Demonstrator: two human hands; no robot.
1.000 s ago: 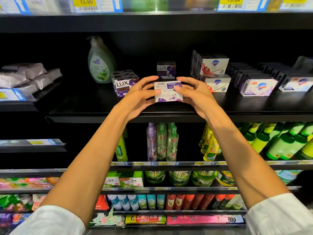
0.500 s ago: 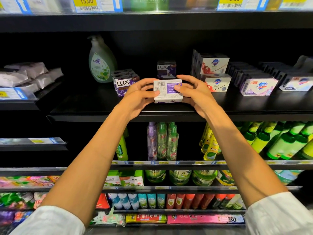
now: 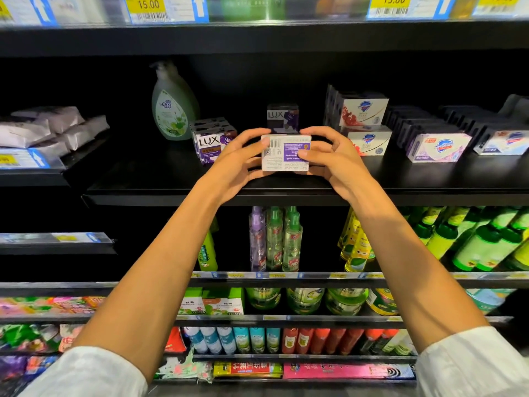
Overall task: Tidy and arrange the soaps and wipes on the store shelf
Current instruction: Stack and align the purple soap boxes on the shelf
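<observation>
Cardboard soap box (image 3: 285, 152), rectangular, gripped by 2 hands.

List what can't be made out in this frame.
- Head view: front face of the white-and-purple soap box, turned away; back print too small.
- Its side edges: covered by left hand and right hand.
- Yellow price tag, top right: cut off, blurred.

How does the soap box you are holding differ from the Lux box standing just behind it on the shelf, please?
The held soap box shows its white back panel with barcode and purple text block; the rear Lux box shows its dark front with the logo. The held one is gripped by the left hand and right hand; the rear one stands untouched. Both carry purple.
</observation>
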